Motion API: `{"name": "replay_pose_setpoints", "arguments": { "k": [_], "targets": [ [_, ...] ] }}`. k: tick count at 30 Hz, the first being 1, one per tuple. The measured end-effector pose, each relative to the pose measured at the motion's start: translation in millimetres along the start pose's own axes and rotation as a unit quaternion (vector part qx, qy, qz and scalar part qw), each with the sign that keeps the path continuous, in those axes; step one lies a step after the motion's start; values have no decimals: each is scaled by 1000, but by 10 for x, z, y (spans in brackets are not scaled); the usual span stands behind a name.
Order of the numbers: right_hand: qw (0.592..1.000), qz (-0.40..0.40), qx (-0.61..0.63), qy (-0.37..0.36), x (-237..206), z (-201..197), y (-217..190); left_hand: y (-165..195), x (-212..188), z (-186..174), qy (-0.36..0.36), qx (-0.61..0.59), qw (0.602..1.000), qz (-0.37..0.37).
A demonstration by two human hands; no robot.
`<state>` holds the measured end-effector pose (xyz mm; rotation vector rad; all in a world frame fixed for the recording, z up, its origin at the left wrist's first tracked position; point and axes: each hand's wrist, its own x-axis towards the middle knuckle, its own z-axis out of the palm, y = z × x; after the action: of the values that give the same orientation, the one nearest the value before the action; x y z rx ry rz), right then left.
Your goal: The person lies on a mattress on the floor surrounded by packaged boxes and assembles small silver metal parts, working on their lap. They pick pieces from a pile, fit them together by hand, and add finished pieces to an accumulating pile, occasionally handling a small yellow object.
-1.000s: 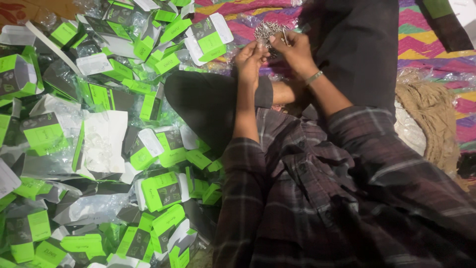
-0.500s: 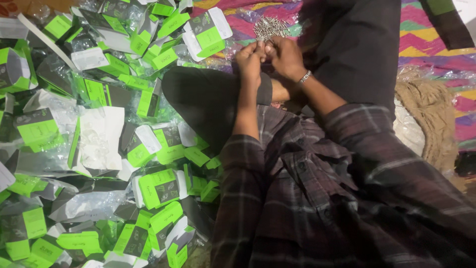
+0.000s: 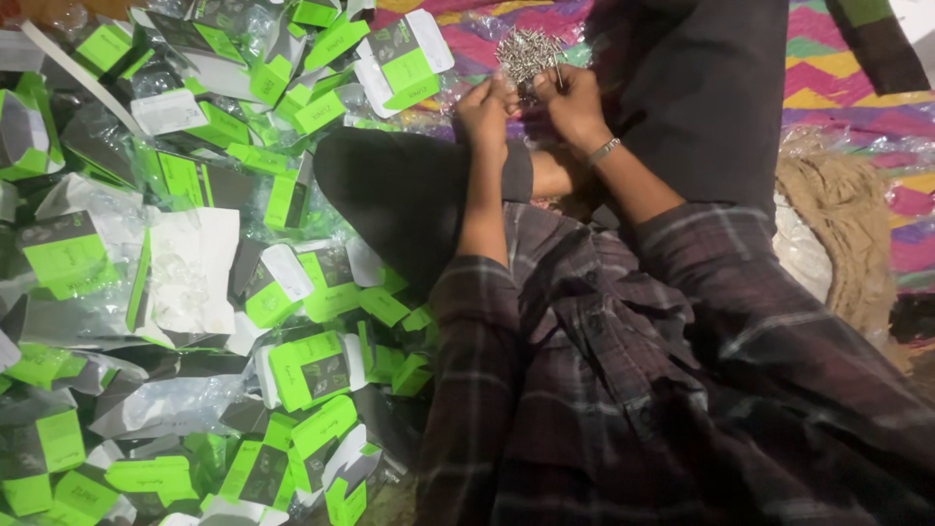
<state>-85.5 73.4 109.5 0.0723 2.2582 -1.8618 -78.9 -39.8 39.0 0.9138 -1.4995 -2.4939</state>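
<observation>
Right now our left hand and right hand are curled shut, pinching small metal screws just beside the shiny screw pile on the floor mat, and we think one could slip and roll away.

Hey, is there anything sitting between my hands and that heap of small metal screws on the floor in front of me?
Nothing visible does. The left hand and right hand are at the near edge of the pile of screws, fingers among them. The green and white packages lie off to the left, clear of it.
</observation>
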Motion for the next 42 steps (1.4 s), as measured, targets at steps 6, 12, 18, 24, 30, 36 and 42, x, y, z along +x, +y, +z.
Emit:
{"name": "replay_pose_setpoints", "arguments": {
  "k": [6,12,18,24,30,36,42],
  "targets": [
    [997,40,61,10,-21,38,-60,-14,-17,-37,24,137,989,53],
    [996,57,69,-4,-47,25,-161,-46,1,-21,39,145,972,182],
    [988,102,111,-38,-86,25,-285,-39,-4,-14,20,86,994,56],
    [994,66,82,-35,-75,17,-279,-105,42,-39,36,160,976,143],
    [996,30,85,-5,-26,21,-179,-76,42,-39,124,266,925,243],
    [992,48,118,-10,-12,31,-80,-6,-47,-17,71,690,692,198],
    [994,40,101,-4,-1,12,-11,-53,-70,9,117,680,701,179]
  ]
}}
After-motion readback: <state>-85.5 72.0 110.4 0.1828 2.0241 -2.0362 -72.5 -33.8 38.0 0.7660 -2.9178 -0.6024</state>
